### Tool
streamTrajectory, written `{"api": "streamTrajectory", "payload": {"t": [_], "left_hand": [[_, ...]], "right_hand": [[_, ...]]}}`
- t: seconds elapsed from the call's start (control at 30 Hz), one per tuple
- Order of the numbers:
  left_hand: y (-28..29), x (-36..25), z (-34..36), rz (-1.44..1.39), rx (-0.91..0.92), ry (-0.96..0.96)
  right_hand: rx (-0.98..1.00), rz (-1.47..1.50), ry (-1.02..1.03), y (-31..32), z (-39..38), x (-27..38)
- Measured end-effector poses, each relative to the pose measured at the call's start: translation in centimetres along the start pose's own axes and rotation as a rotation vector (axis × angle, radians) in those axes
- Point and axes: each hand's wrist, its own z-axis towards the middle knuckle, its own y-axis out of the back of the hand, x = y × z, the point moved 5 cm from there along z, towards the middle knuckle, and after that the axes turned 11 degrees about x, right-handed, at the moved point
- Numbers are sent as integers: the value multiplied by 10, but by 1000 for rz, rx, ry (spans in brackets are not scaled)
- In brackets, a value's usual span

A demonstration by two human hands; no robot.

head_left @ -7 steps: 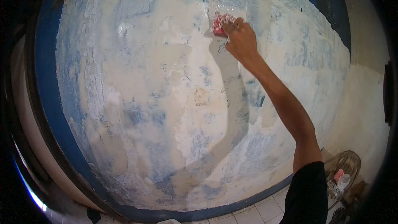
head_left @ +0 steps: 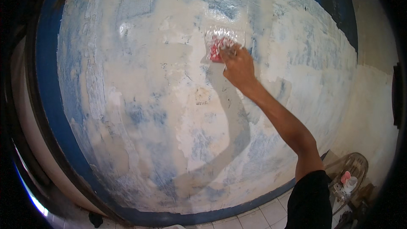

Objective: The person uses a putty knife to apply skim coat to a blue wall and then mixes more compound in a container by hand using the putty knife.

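Note:
My right hand [head_left: 238,64] grips a red putty scraper [head_left: 215,51] smeared with white filler, its fingers closed around it. The scraper is pressed to the upper middle of a wall [head_left: 148,76] patched with cream-white filler over blue paint. Wet, shiny filler [head_left: 222,29] lies just above the tool. My arm reaches up from the lower right in a black sleeve, casting a long grey shadow down the wall. My left hand is out of view.
Blue paint [head_left: 48,76] borders the patched area on the left. A dark frame [head_left: 38,114] curves along the far left. At the lower right stands a chair [head_left: 360,161] holding a white container [head_left: 350,184] and a pink item [head_left: 346,176]. White floor tiles [head_left: 254,220] show below.
My right hand and the scraper have moved down and slightly left along the wall. A shiny wet strip now shows where the tool was.

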Motion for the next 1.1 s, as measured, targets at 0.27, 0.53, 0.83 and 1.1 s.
{"api": "streamTrajectory", "payload": {"t": [0.27, 0.53, 0.83, 1.1], "left_hand": [[-12, 6, -27, 83, -67, 39], [15, 4, -29, 36, -138, -9], [-19, -2, -13, 32, -76, -2], [-22, 6, -4, 51, -81, 51]], "right_hand": [[78, 103, 100, -2, -90, 59], [-190, 34, -207, 77, 10, -55], [-80, -214, -213, 30, 89, -148], [38, -68, -169, 5, -11, -89]]}}
